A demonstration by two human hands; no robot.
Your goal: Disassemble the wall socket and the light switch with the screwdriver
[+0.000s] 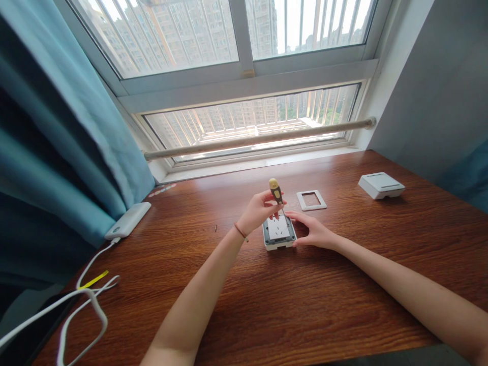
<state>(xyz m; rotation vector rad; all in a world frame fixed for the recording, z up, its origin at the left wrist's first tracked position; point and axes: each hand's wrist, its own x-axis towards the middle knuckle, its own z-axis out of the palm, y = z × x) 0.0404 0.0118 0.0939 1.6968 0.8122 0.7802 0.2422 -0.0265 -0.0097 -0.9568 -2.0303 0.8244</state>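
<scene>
A wall socket (277, 235) with a white face and dark grey inner frame sits in a white box on the wooden table. My left hand (259, 209) is closed around a screwdriver (275, 191) with a yellow and black handle. The shaft slants down to the socket's right side; the tip is too small to make out clearly. My right hand (315, 232) grips the box from the right, its fingers at the far corner and its thumb at the near one. Just behind the socket lies a white square cover frame (311, 200).
A small copper-coloured screw (215, 227) lies left of the socket. Farther right stands a white box-shaped switch (381, 185). A white power bank (128, 220) with a cable (91, 262) rests at the left edge by the blue curtain (82, 132). The window is behind the table.
</scene>
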